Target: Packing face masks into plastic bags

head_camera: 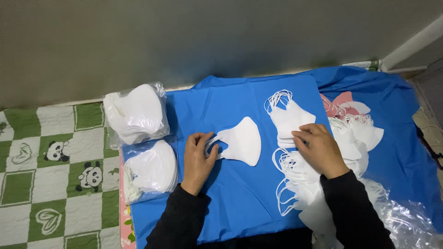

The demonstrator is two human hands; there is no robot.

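Observation:
A single white face mask [242,140] lies flat on the blue cloth [221,101]. My left hand [198,159] rests on the cloth and its fingers pinch the ear loop at the mask's left end. My right hand [319,148] lies palm down on a stack of white masks [288,117] with looped straps, fingertips touching the stack's lower edge. More loose white masks [355,133] are piled to the right of that hand and run down beside my right sleeve.
Two clear plastic bags of stacked white masks [137,113] [152,170] sit at the cloth's left edge. A green and white quilted mat with panda prints [50,161] lies further left. A grey wall [207,37] rises behind. Crumpled clear plastic [410,221] lies at lower right.

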